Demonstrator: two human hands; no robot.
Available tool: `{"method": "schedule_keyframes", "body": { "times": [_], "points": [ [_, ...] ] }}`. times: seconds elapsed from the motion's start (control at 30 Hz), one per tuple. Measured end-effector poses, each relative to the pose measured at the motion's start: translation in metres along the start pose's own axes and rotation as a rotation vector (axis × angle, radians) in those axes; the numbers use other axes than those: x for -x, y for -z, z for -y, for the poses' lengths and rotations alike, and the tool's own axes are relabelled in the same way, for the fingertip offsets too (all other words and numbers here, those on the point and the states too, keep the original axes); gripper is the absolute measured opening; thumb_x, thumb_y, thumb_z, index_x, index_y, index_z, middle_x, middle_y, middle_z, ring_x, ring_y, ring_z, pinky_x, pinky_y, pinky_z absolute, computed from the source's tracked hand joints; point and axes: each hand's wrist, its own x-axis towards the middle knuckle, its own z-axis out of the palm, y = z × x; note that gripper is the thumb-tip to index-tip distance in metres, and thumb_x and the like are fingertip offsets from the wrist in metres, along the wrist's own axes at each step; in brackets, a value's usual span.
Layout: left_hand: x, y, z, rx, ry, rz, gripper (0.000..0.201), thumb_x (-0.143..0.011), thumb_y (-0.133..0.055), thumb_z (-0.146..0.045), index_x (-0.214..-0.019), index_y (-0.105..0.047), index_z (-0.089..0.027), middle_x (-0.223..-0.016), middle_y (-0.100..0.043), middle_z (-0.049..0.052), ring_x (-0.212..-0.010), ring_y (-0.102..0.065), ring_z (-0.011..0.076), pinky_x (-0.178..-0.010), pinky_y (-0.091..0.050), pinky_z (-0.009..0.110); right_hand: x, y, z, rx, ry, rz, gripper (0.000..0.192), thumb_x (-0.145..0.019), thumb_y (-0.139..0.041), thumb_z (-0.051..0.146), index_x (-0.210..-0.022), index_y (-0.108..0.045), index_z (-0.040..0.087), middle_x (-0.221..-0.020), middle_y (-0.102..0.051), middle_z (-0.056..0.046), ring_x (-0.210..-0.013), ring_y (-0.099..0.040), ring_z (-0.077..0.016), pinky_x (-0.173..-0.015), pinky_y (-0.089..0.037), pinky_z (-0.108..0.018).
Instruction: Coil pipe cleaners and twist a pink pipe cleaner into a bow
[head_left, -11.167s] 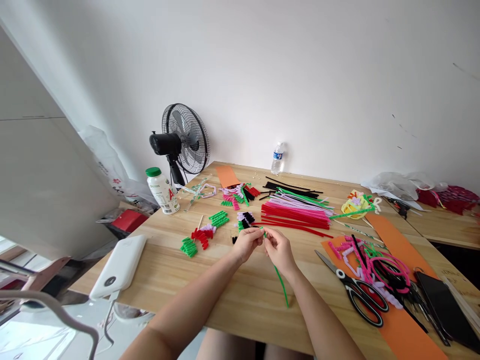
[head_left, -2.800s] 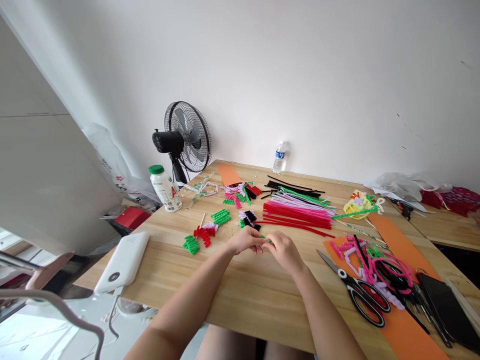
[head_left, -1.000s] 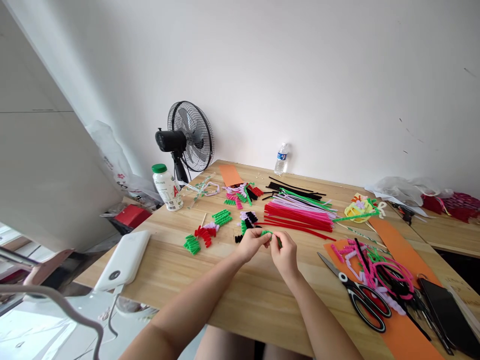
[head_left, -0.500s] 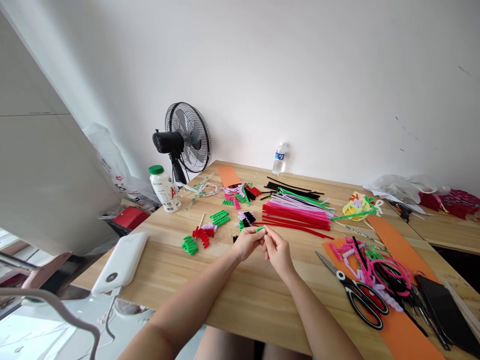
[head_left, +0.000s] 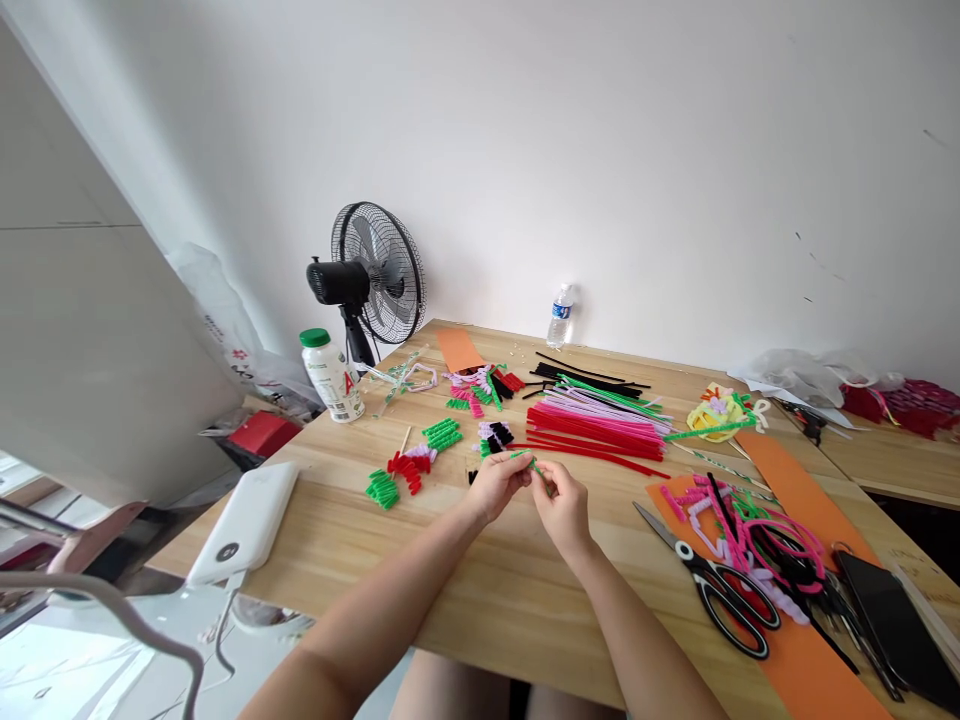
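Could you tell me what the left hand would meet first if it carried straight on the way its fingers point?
The left hand points right, at the green pipe cleaner both hands pinch, with the right hand just beyond; depth is hard to judge.

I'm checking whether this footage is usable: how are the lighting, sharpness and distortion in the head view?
Head view: soft, even daylight with faint shadows and no strong glare on the table; wide-angle stretch bends the white panel at the left edge; the left hand, right hand and green pipe cleaner are sharp enough, though the grip itself is small.
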Motion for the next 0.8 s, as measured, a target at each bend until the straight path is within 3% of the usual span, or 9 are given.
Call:
{"method": "schedule_keyframes", "body": {
  "times": [0.23,0.5,0.67,0.8],
  "points": [
    [0.001,0.000,-0.004,-0.094,-0.012,0.047,0.028,-0.059,-0.076,-0.035,-0.058,-0.064,-0.010,-0.052,-0.054,0.001,-0.052,-0.047,0.0087,-0.055,-0.038,0.024,-0.005,0.006,0.001,0.014,0.060,0.076,0.016,-0.084,-0.048,0.019,-0.082,-0.064,0.020,-0.072,-0.068,-0.004,-0.063,-0.063,-0.0174,-0.062,-0.051,-0.028],
    [-0.001,0.011,-0.027,-0.323,0.136,0.134,0.028,-0.054,-0.078,-0.033,-0.058,-0.066,-0.009,-0.051,-0.058,0.003,-0.046,-0.049,0.0087,-0.051,-0.039,0.024,-0.011,0.017,-0.007,0.160,0.175,0.248,0.008,-0.085,-0.054,0.022,-0.090,-0.060,0.020,-0.079,-0.064,-0.006,-0.069,-0.060,-0.0176,-0.060,-0.047,-0.026],
    [0.001,0.015,-0.034,-0.410,0.208,0.202,0.026,-0.057,-0.077,-0.032,-0.056,-0.065,-0.009,-0.052,-0.061,0.005,-0.045,-0.053,0.0104,-0.049,-0.041,0.025,-0.018,0.029,-0.015,0.242,0.249,0.275,0.016,-0.083,-0.060,0.034,-0.080,-0.062,0.019,-0.071,-0.062,-0.005,-0.059,-0.058,-0.0157,-0.056,-0.044,-0.025],
    [0.003,0.014,-0.038,-0.444,0.214,0.213,0.028,-0.057,-0.077,-0.034,-0.054,-0.064,-0.009,-0.050,-0.060,0.004,-0.044,-0.054,0.0108,-0.047,-0.041,0.024,-0.021,0.035,-0.016,0.227,0.300,0.368,0.014,-0.088,-0.053,0.027,-0.087,-0.064,0.019,-0.079,-0.063,-0.006,-0.070,-0.061,-0.0169,-0.064,-0.047,-0.026]
  ]
}}
